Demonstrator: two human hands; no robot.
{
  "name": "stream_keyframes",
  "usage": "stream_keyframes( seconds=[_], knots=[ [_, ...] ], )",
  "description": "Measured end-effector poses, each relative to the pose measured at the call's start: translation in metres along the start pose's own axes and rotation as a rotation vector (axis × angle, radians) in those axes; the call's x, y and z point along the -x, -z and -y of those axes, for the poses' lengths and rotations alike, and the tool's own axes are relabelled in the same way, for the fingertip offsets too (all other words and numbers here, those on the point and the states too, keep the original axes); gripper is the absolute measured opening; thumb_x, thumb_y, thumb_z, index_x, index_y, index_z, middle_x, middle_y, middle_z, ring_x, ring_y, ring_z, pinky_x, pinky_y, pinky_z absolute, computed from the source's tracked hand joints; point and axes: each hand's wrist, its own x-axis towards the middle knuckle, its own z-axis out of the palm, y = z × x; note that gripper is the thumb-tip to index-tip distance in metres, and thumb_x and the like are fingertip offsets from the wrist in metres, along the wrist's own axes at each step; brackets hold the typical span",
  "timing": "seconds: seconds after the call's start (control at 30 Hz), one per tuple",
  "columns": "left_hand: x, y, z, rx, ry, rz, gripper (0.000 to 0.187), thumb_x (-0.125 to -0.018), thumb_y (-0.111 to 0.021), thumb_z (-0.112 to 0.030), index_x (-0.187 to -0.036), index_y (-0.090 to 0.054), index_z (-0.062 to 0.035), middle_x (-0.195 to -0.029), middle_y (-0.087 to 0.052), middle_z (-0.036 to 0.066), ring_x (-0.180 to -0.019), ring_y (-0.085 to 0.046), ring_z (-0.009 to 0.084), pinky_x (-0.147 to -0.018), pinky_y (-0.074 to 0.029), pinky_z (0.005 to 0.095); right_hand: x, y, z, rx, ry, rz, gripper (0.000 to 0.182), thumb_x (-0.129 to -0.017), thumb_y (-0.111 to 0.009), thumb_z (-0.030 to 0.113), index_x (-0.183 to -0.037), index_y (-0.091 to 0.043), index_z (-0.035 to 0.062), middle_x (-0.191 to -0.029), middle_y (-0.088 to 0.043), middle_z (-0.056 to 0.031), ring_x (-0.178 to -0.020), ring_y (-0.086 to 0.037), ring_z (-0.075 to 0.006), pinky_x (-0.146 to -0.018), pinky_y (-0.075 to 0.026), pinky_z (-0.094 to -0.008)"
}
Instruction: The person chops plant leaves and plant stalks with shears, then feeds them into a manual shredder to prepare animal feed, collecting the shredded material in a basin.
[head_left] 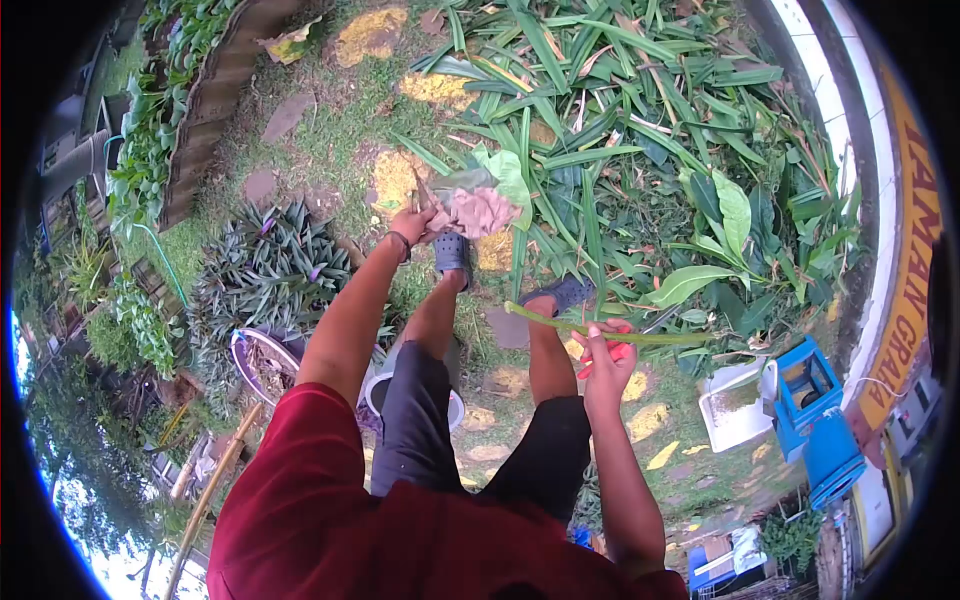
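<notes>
My left hand (412, 226) is closed on a bunch of wilted leaves, a crumpled pinkish-brown leaf (478, 212) with a pale green leaf (508, 178) behind it. In my right hand (604, 368), the fingers are wrapped round red-handled shears (622, 350), whose thin grey blade points up and right. The same hand pinches a long green stalk (655, 339), which lies nearly level and reaches out past both sides of the fingers. Beyond both hands, a wide heap of cut green leaves (590, 110) covers the ground.
Yellow-painted stepping stones (400, 180) run through the grass. A purple-leaved plant (265, 265) and a round pot (262, 365) are at left, near a corrugated bed edge (200, 120). At right are a white tray (732, 405), a blue plastic container (805, 385) and a curved white kerb (835, 110).
</notes>
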Motion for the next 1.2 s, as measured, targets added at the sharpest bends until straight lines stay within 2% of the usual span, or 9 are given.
stream_keyframes(
  seconds=[0.1,0.17,0.2,0.43,0.53,0.63,0.8,1.1,1.2],
  knots=[
    [0.088,0.079,-0.006,0.019,-0.102,0.023,0.035,-0.085,-0.077,-0.037,-0.091,-0.073,-0.0032,-0.082,-0.072,0.006,-0.062,-0.063,0.0114,-0.057,-0.052,0.0291,0.036,-0.021,0.076,0.083,0.112,0.033,0.023,-0.096,-0.061,0.003,-0.114,-0.047,0.0030,-0.091,-0.060,-0.0073,-0.060,-0.049,-0.0066,-0.084,-0.060,-0.0363],
    [0.126,0.140,-0.012,-0.296,-0.149,0.046,0.056,-0.080,-0.079,-0.047,-0.108,-0.071,0.0008,-0.092,-0.073,0.012,-0.083,-0.068,0.0179,-0.079,-0.053,0.0342,0.063,-0.036,0.125,0.154,0.213,0.041,0.024,-0.095,-0.061,0.003,-0.115,-0.047,0.0030,-0.090,-0.060,-0.0071,-0.059,-0.048,-0.0063,-0.080,-0.061,-0.0346],
    [0.176,0.163,-0.046,-0.413,-0.133,0.023,0.060,-0.079,-0.079,-0.049,-0.113,-0.071,0.0008,-0.096,-0.073,0.015,-0.090,-0.068,0.0211,-0.085,-0.051,0.0351,0.071,-0.038,0.142,0.130,0.248,0.059,0.024,-0.094,-0.062,0.001,-0.113,-0.048,0.0048,-0.095,-0.063,-0.0070,-0.064,-0.056,-0.0074,-0.073,-0.057,-0.0261],
    [0.312,0.308,-0.128,-0.455,-0.245,-0.086,0.055,-0.080,-0.080,-0.045,-0.109,-0.071,0.0013,-0.088,-0.072,0.010,-0.077,-0.063,0.0156,-0.073,-0.050,0.0338,0.157,-0.124,0.277,0.094,0.555,0.046,0.027,-0.093,-0.064,0.001,-0.115,-0.048,0.0048,-0.095,-0.063,-0.0062,-0.064,-0.054,-0.0069,-0.069,-0.055,-0.0240],
    [0.360,0.351,-0.175,-0.439,-0.199,-0.037,0.063,-0.077,-0.081,-0.047,-0.115,-0.069,0.0014,-0.097,-0.072,0.015,-0.086,-0.067,0.0231,-0.082,-0.051,0.0345,0.180,-0.155,0.306,0.101,0.623,0.007,0.026,-0.094,-0.064,0.003,-0.115,-0.048,0.0041,-0.095,-0.062,-0.0066,-0.063,-0.053,-0.0076,-0.072,-0.057,-0.0268],
    [0.339,0.388,-0.172,-0.535,-0.340,-0.054,0.067,-0.075,-0.082,-0.048,-0.118,-0.067,0.0017,-0.102,-0.072,0.018,-0.094,-0.068,0.0274,-0.085,-0.051,0.0372,0.196,-0.178,0.317,0.107,0.650,-0.032,0.027,-0.094,-0.063,0.004,-0.116,-0.047,0.0022,-0.094,-0.060,-0.0077,-0.060,-0.049,-0.0075,-0.078,-0.061,-0.0322],
    [0.305,0.435,-0.217,-0.689,-0.313,-0.023,0.082,-0.069,-0.084,-0.046,-0.133,-0.057,-0.0016,-0.124,-0.064,0.024,-0.116,-0.062,0.0359,-0.100,-0.048,0.0396,0.187,-0.206,0.291,0.074,0.598,-0.053,0.028,-0.094,-0.064,0.003,-0.116,-0.048,0.0020,-0.091,-0.059,-0.0072,-0.061,-0.051,-0.0076,-0.078,-0.061,-0.0322],
    [0.231,0.518,-0.353,-0.989,-0.359,-0.084,0.078,-0.074,-0.081,-0.041,-0.137,-0.052,-0.0049,-0.123,-0.065,0.024,-0.115,-0.063,0.0361,-0.097,-0.050,0.0414,0.097,-0.337,0.233,0.040,0.361,-0.056,0.026,-0.092,-0.065,0.002,-0.112,-0.049,0.0044,-0.089,-0.056,-0.0047,-0.063,-0.051,-0.0078,-0.067,-0.060,-0.0283],
    [0.189,0.546,-0.376,-0.912,-0.275,0.074,0.079,-0.072,-0.081,-0.042,-0.137,-0.053,-0.0070,-0.123,-0.065,0.022,-0.115,-0.063,0.0348,-0.097,-0.050,0.0401,0.082,-0.407,0.229,0.117,0.281,-0.101,0.028,-0.091,-0.066,0.002,-0.113,-0.049,0.0037,-0.094,-0.057,-0.0053,-0.077,-0.058,-0.0101,-0.067,-0.060,-0.0279]
  ],
)
